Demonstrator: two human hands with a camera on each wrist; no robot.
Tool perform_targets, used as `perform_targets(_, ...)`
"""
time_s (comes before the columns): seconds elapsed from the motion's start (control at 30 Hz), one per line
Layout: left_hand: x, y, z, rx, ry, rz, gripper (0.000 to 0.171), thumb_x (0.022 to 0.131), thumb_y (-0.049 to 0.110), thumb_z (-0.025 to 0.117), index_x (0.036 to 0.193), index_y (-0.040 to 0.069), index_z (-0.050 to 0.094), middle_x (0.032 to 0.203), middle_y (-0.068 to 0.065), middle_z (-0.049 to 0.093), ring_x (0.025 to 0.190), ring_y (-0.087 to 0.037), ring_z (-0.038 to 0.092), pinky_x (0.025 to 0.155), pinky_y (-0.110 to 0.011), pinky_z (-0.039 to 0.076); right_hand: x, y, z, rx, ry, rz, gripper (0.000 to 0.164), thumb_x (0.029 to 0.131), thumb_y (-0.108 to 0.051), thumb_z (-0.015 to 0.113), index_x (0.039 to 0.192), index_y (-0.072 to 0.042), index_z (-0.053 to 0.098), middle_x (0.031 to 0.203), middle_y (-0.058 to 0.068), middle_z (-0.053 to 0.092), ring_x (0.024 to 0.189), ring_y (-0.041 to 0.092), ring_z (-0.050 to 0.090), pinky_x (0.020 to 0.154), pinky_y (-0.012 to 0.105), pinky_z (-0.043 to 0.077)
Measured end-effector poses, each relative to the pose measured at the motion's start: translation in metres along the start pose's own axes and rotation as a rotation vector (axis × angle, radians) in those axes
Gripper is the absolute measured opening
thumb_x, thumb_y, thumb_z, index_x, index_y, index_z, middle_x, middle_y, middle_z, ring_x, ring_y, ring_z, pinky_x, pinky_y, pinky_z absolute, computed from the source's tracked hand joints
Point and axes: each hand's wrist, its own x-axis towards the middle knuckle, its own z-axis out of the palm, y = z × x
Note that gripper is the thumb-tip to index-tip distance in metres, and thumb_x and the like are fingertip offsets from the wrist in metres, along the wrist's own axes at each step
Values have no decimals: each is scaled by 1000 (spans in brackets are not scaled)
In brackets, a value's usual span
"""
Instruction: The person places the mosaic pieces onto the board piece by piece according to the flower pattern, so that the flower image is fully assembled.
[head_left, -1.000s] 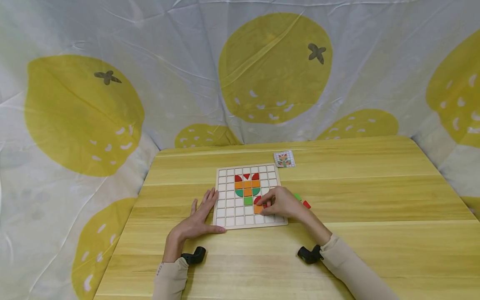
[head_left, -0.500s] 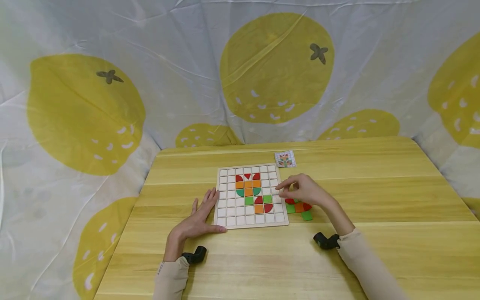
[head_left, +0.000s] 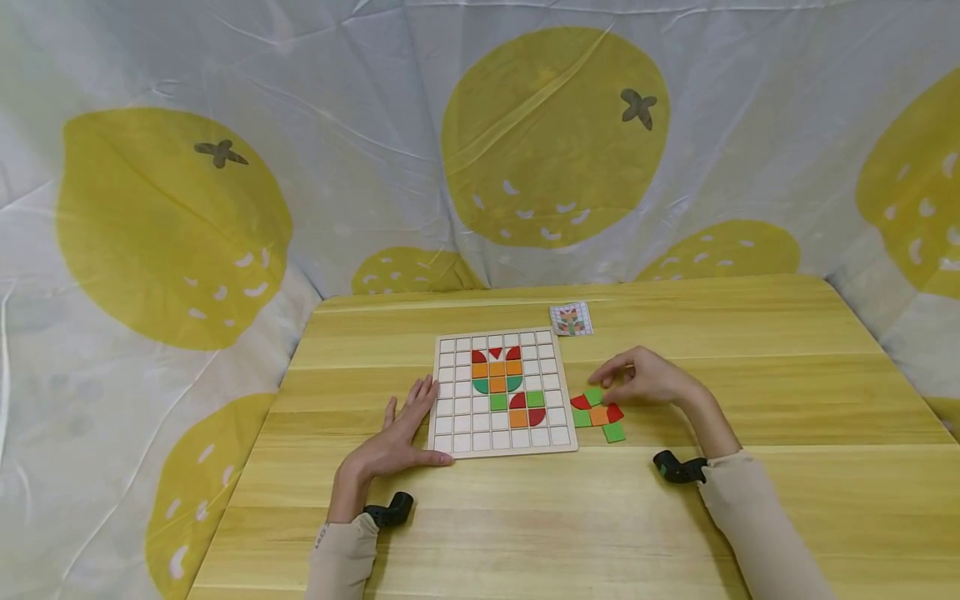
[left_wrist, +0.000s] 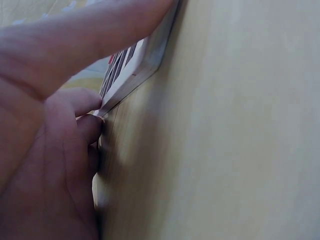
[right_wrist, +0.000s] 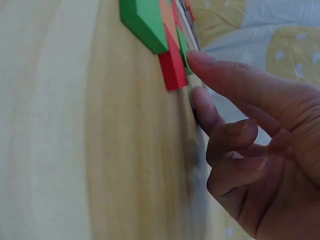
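A white gridded wooden board [head_left: 457,437] bears a tulip-like pattern of red, orange and green tiles. My left hand [head_left: 397,437] rests at its left side, fingers along the left edge and thumb at the front edge. In the left wrist view the thumb [left_wrist: 95,35] reaches across to the board's corner [left_wrist: 142,60]. Right of the board lies a small group of loose tiles, among them a green square [head_left: 614,432], an orange one [head_left: 598,416] and a red quarter-round [head_left: 615,412]. My right hand [head_left: 648,379] is over their far side, thumb and forefinger apart with nothing between them, close to another green tile [head_left: 593,396].
A small printed card [head_left: 571,318] with a tulip pattern on a grid lies just behind the board's far right corner. The wooden table [head_left: 750,358] extends to both sides. A lemon-print cloth [head_left: 405,150] hangs behind it.
My right hand has left the board's lower right part and moved right to the loose tiles. A green square and a red tile it covered there now show. My left hand has stayed put.
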Motion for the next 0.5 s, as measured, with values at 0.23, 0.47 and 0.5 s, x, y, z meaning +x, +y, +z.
perform_targets(0.23,0,-1,0,4,0,-1,120,86,39,84,167,7,1,176,-11,-8,162,-35,-14,123,-64,-19,4,-1,6,-24,24,26,29,85,-5,82,113,2,76,91,14,66,79,16,54,61,20,44)
perform_targets(0.47,0,-1,0,2,0,-3,120,86,39,84,167,7,1,176,-11,-8,162,-34,-15,123,-64,-19,6,-4,7,-23,60,74,29,84,-5,84,111,2,76,96,13,65,85,19,54,62,20,45)
perform_targets(0.5,0,-1,0,0,0,-3,120,86,39,84,167,7,1,176,-11,-8,162,-34,-15,123,-64,-19,6,-4,7,-29,63,75,28,84,-6,84,110,1,76,96,13,66,86,20,54,63,20,46)
